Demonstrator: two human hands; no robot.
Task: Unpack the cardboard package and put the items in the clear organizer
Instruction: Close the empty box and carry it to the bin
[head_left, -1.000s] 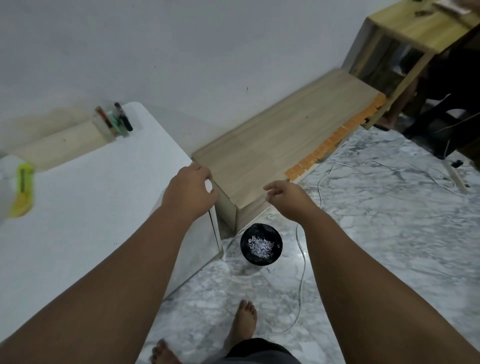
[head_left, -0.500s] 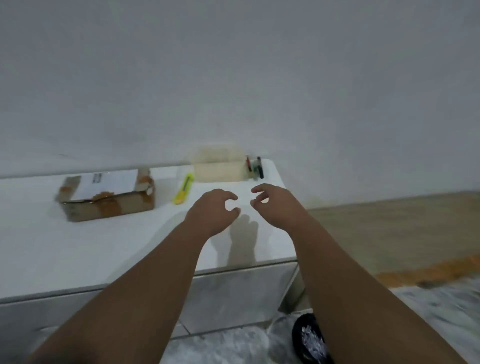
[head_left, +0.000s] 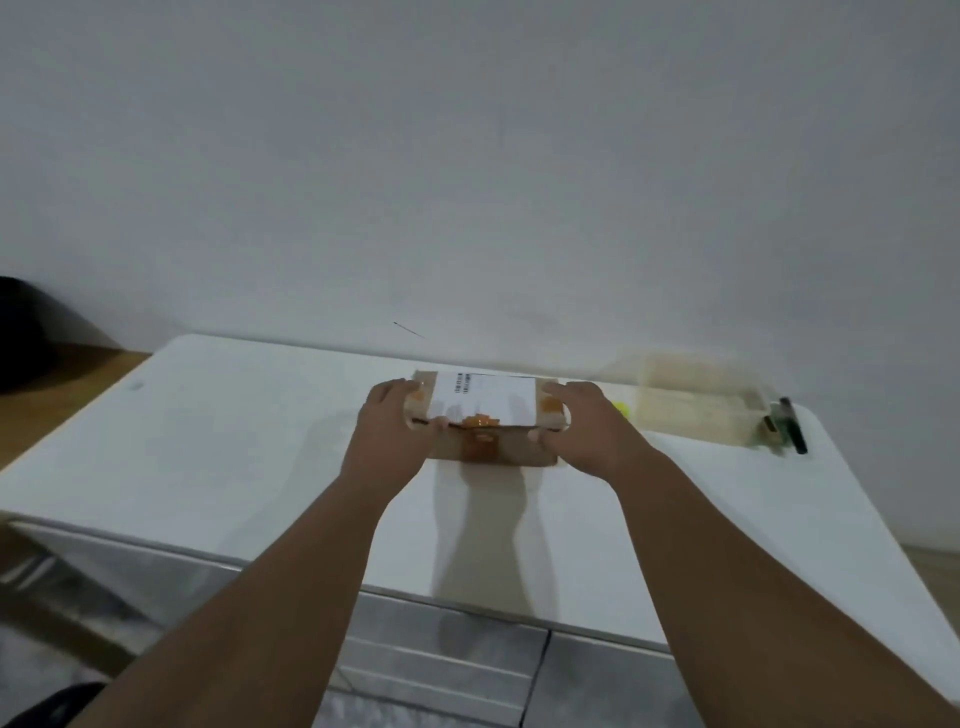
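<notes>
white tabletop (head_left: 234, 441), cardboard package (head_left: 485, 397) between left hand (head_left: 387, 434) and right hand (head_left: 587, 431), fingers (head_left: 396, 387) clamped round its ends

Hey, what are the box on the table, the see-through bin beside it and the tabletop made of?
The package: brown cardboard, matte, with orange tape and a white paper label. The organizer: likely clear plastic, since the table shows through it; blurred. The table: smooth white top, faintly glossy, perhaps plastic or laminate.
</notes>
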